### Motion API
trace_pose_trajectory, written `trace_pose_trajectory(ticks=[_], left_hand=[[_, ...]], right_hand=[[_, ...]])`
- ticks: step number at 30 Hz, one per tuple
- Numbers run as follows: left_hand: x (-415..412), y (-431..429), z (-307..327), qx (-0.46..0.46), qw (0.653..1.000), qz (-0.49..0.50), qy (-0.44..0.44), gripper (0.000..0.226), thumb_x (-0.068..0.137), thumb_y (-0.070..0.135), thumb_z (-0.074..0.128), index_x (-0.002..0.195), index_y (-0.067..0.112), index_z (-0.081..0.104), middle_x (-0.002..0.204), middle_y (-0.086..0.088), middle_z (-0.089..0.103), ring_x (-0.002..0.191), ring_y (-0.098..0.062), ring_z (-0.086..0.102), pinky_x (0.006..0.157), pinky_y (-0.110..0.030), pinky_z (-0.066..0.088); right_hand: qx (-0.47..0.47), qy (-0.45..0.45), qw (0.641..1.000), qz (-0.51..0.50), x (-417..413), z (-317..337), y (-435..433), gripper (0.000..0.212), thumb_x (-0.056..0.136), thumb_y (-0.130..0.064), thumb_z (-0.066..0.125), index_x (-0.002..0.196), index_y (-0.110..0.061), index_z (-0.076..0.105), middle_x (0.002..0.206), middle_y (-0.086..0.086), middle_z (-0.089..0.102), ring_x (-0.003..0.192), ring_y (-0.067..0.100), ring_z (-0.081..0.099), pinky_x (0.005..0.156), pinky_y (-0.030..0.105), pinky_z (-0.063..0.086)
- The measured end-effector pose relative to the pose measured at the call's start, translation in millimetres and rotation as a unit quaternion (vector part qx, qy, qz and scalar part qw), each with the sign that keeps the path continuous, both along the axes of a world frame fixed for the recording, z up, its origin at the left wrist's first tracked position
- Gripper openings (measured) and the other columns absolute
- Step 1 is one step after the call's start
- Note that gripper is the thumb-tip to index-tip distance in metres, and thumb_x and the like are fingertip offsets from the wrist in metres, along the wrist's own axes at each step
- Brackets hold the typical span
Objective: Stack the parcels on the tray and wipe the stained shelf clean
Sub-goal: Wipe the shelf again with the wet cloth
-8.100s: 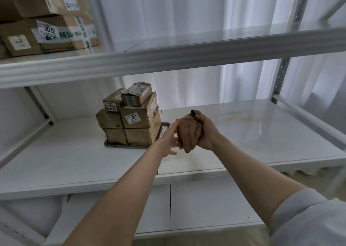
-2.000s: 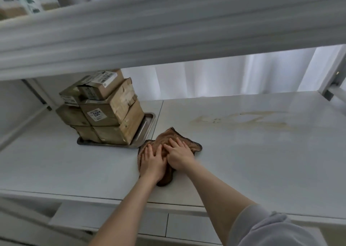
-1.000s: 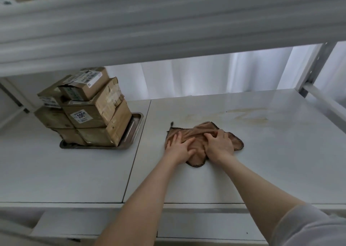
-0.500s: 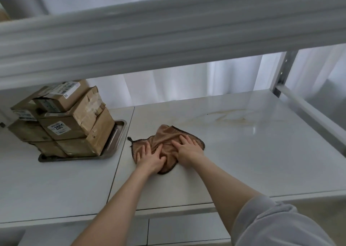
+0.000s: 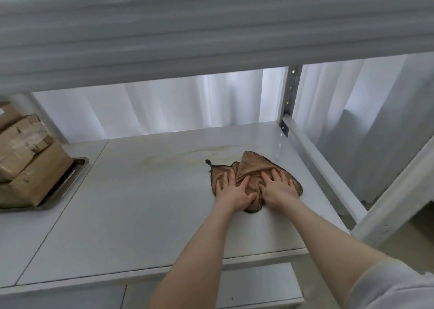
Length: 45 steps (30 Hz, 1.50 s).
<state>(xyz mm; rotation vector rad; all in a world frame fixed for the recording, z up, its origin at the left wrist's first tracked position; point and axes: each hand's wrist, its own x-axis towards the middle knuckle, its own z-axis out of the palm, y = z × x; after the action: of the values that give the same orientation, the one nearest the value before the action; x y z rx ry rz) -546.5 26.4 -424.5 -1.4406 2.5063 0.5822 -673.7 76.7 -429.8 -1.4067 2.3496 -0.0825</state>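
Observation:
A brown cloth [image 5: 252,165] lies crumpled on the white shelf [image 5: 141,203], right of centre. My left hand [image 5: 231,191] and my right hand [image 5: 278,187] press flat on it side by side, fingers spread. A faint yellowish stain [image 5: 169,159] runs across the shelf behind and left of the cloth. At the far left, brown cardboard parcels [image 5: 25,158] stand stacked on a metal tray [image 5: 68,184], partly cut off by the frame edge.
The upper shelf's front beam [image 5: 211,31] crosses the top of the view, close overhead. A metal upright [image 5: 287,97] and a side rail [image 5: 324,170] bound the shelf at the right. White curtains hang behind. A lower shelf [image 5: 246,287] shows below the front edge.
Both hands have slid the cloth to the right along the shelf, away from the tray, over the right end of the stain. The view has turned right, so the parcels sit at the left edge.

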Motion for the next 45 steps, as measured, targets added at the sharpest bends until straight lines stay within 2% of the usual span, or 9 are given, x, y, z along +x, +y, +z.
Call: trace_pose_trajectory(ticks=[8,16,19,22,27,36,39,42,45], left_hand=[[-31.2,29.4,3.2,-0.011,0.998,-0.065,0.008,0.059,0.097,0.048,0.037,0.150,0.040,0.012,0.160,-0.002,-0.011,0.148,-0.023,-0.010,0.118,-0.045,-0.005],[82.5,-6.1,1.5,-0.020,0.989,0.147,-0.023,0.074,0.089,0.064,0.040,0.150,0.038,0.008,0.159,-0.015,-0.013,0.147,-0.031,-0.010,0.117,-0.050,0.001],[101.6,-21.0,1.4,-0.010,0.970,0.237,-0.056,0.074,0.091,0.064,0.032,0.151,0.034,0.001,0.156,-0.022,-0.015,0.145,-0.039,-0.011,0.116,-0.054,0.001],[85.2,-32.2,4.1,0.007,0.953,0.295,-0.073,0.071,0.094,0.059,0.029,0.151,0.031,-0.003,0.155,-0.023,-0.019,0.144,-0.041,-0.014,0.116,-0.055,-0.001],[33.0,-46.6,6.2,-0.015,0.978,0.200,-0.058,0.072,0.092,0.065,0.023,0.152,0.030,0.001,0.157,-0.020,-0.015,0.144,-0.040,-0.014,0.115,-0.054,-0.004],[-84.6,-54.6,-1.3,-0.021,0.999,-0.023,-0.011,0.058,0.098,0.050,0.024,0.151,0.036,0.005,0.159,-0.008,-0.016,0.146,-0.030,-0.015,0.116,-0.051,-0.008],[-93.4,-47.5,-4.4,-0.048,0.993,-0.104,0.006,0.065,0.097,0.043,0.037,0.152,0.033,0.004,0.161,0.001,-0.009,0.148,-0.020,-0.010,0.119,-0.044,-0.004],[-77.6,-57.5,-2.3,-0.061,0.993,-0.105,0.013,0.056,0.099,0.042,0.032,0.150,0.038,0.011,0.161,0.003,-0.006,0.148,-0.019,-0.005,0.118,-0.042,-0.001],[-38.9,-76.6,0.5,-0.051,0.999,-0.009,-0.009,0.055,0.097,0.052,0.031,0.149,0.042,0.014,0.161,-0.004,-0.008,0.148,-0.025,-0.007,0.117,-0.046,-0.001]], right_hand=[[-0.024,-0.021,0.997,-0.073,-29.0,8.2,12.5,0.057,0.094,-0.026,0.034,0.151,-0.021,0.026,0.161,0.007,0.007,0.149,0.029,-0.003,0.119,0.049,0.002],[-0.052,-0.085,0.987,0.129,63.3,12.5,-18.8,0.065,0.092,-0.049,0.049,0.149,-0.022,0.033,0.158,0.008,0.021,0.148,0.023,0.013,0.120,0.043,0.009],[-0.079,-0.163,0.966,0.185,98.9,16.3,-27.5,0.053,0.095,-0.041,0.051,0.140,-0.013,0.047,0.149,0.011,0.038,0.138,0.025,0.034,0.115,0.034,0.025],[-0.081,-0.156,0.963,0.206,105.4,10.9,-37.6,0.044,0.100,-0.033,0.041,0.140,-0.015,0.047,0.152,0.008,0.036,0.142,0.026,0.027,0.117,0.035,0.020],[-0.045,-0.089,0.986,0.131,44.8,3.3,-56.5,0.050,0.103,-0.042,0.023,0.149,-0.024,0.031,0.162,0.001,0.007,0.150,0.024,0.000,0.120,0.038,0.002],[-0.035,-0.002,0.999,-0.038,-56.4,-10.2,-46.6,0.058,0.102,-0.033,0.024,0.155,-0.020,0.005,0.162,0.003,-0.006,0.149,0.025,-0.009,0.121,0.039,-0.003],[-0.037,-0.005,0.997,-0.067,-56.8,-9.0,-52.5,0.057,0.101,-0.026,0.022,0.155,-0.017,0.007,0.162,0.003,-0.006,0.149,0.025,-0.009,0.121,0.039,-0.004],[-0.042,-0.008,0.996,-0.084,-53.5,-6.0,-61.5,0.056,0.100,-0.026,0.022,0.154,-0.017,0.010,0.163,0.003,-0.004,0.149,0.027,-0.009,0.120,0.042,-0.005],[-0.030,-0.012,0.999,-0.030,-40.2,-0.9,-73.8,0.060,0.101,-0.038,0.027,0.155,-0.018,0.009,0.163,0.003,-0.003,0.149,0.027,-0.009,0.120,0.042,-0.004]])
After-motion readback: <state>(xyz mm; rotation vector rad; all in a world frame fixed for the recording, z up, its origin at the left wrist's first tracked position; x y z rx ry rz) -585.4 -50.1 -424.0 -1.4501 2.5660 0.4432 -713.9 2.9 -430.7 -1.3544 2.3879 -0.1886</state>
